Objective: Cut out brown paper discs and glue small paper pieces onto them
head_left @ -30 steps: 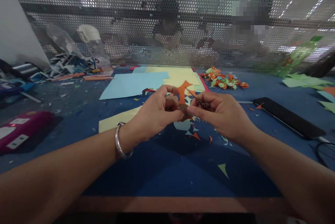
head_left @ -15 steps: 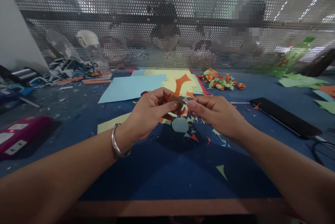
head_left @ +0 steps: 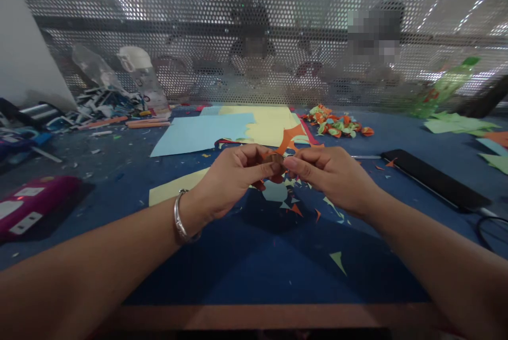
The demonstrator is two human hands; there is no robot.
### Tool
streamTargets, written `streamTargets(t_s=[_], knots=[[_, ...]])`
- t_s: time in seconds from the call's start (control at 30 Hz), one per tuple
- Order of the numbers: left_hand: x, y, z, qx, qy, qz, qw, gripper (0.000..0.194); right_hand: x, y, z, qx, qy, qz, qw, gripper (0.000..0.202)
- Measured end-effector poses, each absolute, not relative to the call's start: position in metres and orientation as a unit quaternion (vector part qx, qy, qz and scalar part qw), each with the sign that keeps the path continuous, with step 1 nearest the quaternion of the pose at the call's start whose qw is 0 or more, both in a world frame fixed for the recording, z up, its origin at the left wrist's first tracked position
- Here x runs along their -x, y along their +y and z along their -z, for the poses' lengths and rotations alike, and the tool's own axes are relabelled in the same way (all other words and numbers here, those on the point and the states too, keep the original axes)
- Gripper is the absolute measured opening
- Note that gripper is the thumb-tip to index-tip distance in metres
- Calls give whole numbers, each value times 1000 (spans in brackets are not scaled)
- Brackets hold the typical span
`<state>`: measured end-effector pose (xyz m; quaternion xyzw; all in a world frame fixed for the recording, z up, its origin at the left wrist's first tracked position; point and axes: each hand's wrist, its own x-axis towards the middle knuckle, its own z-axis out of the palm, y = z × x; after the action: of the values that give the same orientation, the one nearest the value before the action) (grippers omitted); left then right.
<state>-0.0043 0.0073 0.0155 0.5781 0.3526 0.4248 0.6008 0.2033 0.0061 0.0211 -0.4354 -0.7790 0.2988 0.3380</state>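
Between the thumb and fingers of my left hand [head_left: 242,173] is a small brownish-orange paper disc [head_left: 273,159], curled and in shadow. My right hand [head_left: 321,170] is pinched at the disc's right edge; what its fingertips grip is too small to make out. A cut orange paper scrap [head_left: 289,137] rises just behind the fingertips; whether it joins the disc I cannot tell. Below my hands a pale blue paper circle [head_left: 275,191] lies on the blue table, partly covered by my left fingers. Small paper snippets [head_left: 296,208] in several colours are scattered around it.
Light blue [head_left: 202,131] and yellow [head_left: 270,123] sheets lie behind my hands. A heap of curled paper pieces [head_left: 341,125] sits back right, near a black phone [head_left: 432,178] with a cable. At left are a magenta device [head_left: 39,202] and a water bottle [head_left: 145,78]. A perforated screen [head_left: 254,38] stands behind.
My left hand has shifted slightly right and down with the disc, meeting my right fingertips. The orange scrap has tilted and moved right. The blue circle is more covered.
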Motion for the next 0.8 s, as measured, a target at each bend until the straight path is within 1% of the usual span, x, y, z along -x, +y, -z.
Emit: streamTargets(t_s=[0.4, 0.6, 0.8], knots=[[8, 11, -11, -577, 354, -436, 593, 24, -203, 6, -22, 441, -778, -287, 344, 58], [8, 13, -8, -562, 354, -456, 592, 21, -207, 7, -21, 449, -757, -320, 350, 55], [7, 13, -9, -549, 347, -460, 605, 19, -206, 7, -24, 469, -750, -312, 348, 58]])
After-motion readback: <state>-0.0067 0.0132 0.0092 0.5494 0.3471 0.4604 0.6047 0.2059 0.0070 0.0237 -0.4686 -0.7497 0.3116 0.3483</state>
